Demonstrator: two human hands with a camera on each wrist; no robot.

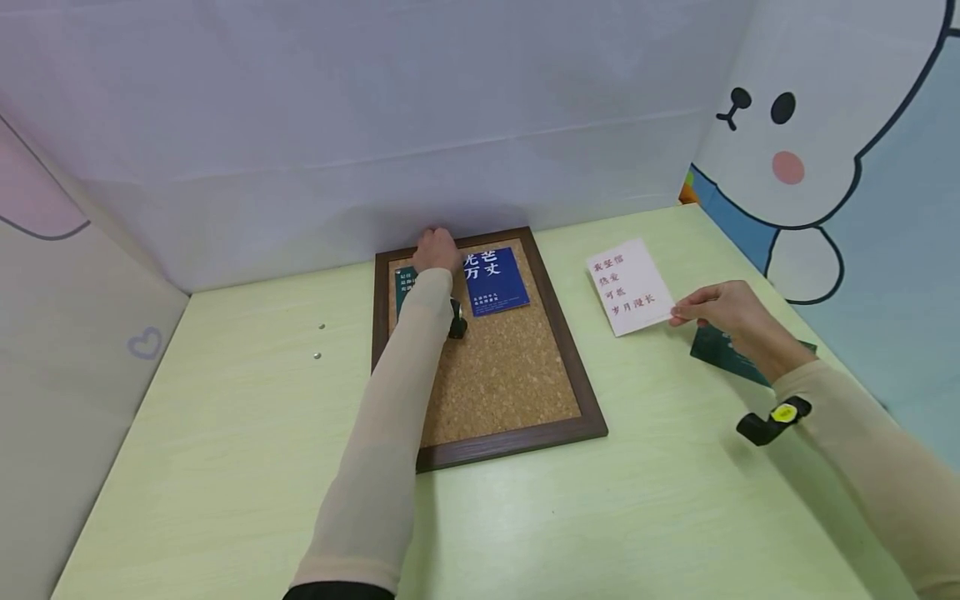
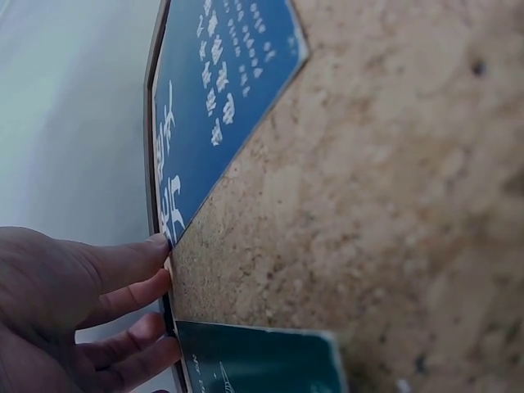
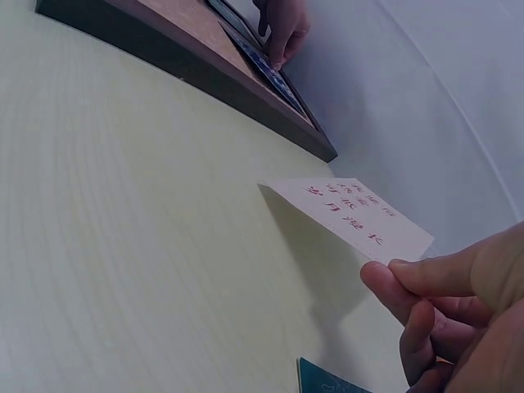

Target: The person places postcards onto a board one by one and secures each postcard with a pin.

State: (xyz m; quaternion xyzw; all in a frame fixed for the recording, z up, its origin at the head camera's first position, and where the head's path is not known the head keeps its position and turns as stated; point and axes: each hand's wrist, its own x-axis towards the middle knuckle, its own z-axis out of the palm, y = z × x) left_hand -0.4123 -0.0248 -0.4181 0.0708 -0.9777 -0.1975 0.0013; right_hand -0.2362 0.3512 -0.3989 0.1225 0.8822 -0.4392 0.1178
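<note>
A brown-framed corkboard point(image 1: 501, 375) lies on the pale green table. At its top edge is my left hand point(image 1: 438, 250); in the left wrist view its thumb touches near the corner of a blue card point(image 1: 498, 286), and its fingertips touch the frame. The blue card has white writing. A dark green card point(image 2: 254, 360) lies left of it, partly hidden by the left arm in the head view. My right hand point(image 1: 731, 312) pinches a pale pink card point(image 1: 630, 287) with red writing by its lower right corner, raised over the table.
Another dark green card point(image 1: 723, 354) lies on the table point(image 1: 247, 467), partly under the right hand. Two small shiny round pieces, one a silver piece point(image 1: 317, 356), lie left of the board. A white cloth wall point(image 1: 337, 108) rises behind; a cartoon-printed wall point(image 1: 877, 250) stands right.
</note>
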